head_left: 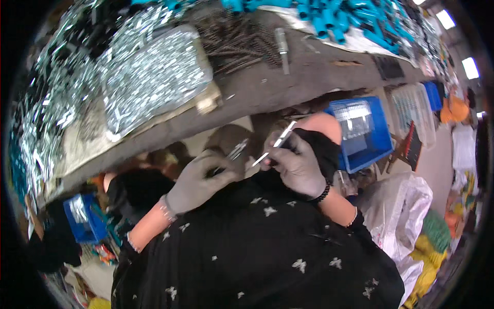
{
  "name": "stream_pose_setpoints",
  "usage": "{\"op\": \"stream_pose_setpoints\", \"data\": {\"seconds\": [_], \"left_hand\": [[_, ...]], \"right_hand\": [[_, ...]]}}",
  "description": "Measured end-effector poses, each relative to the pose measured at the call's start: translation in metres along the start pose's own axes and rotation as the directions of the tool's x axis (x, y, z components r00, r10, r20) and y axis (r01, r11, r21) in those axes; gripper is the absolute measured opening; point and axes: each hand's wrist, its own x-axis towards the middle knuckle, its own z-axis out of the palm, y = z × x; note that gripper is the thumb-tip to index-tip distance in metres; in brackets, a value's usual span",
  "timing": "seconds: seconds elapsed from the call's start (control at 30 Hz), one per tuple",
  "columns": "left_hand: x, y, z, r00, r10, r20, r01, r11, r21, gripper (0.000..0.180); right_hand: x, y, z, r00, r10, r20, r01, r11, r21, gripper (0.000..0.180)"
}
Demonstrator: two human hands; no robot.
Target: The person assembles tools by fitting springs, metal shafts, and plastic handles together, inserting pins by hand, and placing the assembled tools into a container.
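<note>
Both my hands wear thin grey gloves and are raised over my lap, a small gap between them. My left hand is closed, with a few small shiny metal strips poking up from its thumb and fingers. My right hand pinches a slim, bright metal rod, which tilts from upper right to lower left. Its lower end points toward my left hand without clearly touching it. The exact kind of these metal parts is too small to make out.
Ahead is a workbench with a clear tray of small metal pieces, dark springs, a screwdriver and teal handles. A blue crate stands to the right, near a white sack. Another blue crate is at left.
</note>
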Motion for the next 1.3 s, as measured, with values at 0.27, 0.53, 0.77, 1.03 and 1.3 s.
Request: {"op": "stream_pose_setpoints", "data": {"seconds": [0.27,0.53,0.77,1.03,1.3], "left_hand": [[-0.038,-0.020,-0.018,0.944,-0.041,-0.328,0.062,0.997,0.052,0.015],[-0.072,-0.036,-0.033,0.945,-0.053,-0.323,0.123,0.972,0.199,0.015],[-0.099,-0.058,-0.043,0.961,-0.124,-0.246,0.046,0.953,-0.301,0.040],[-0.110,-0.065,-0.048,0.964,-0.257,-0.069,0.170,0.795,-0.582,0.033],[-0.107,-0.065,-0.043,0.977,-0.186,-0.103,0.087,0.790,-0.607,0.023]], "right_hand": [[0.038,0.028,0.051,0.957,0.104,0.271,-0.034,0.968,-0.250,0.014],[0.053,0.037,0.066,0.805,-0.126,0.580,0.590,0.280,-0.757,0.009],[0.039,0.033,0.061,0.937,-0.205,0.284,0.350,0.530,-0.772,0.013],[0.049,0.021,0.057,0.978,-0.098,0.184,0.203,0.643,-0.739,0.012],[0.052,0.007,0.062,0.947,-0.117,0.299,0.299,0.658,-0.691,0.008]]}}
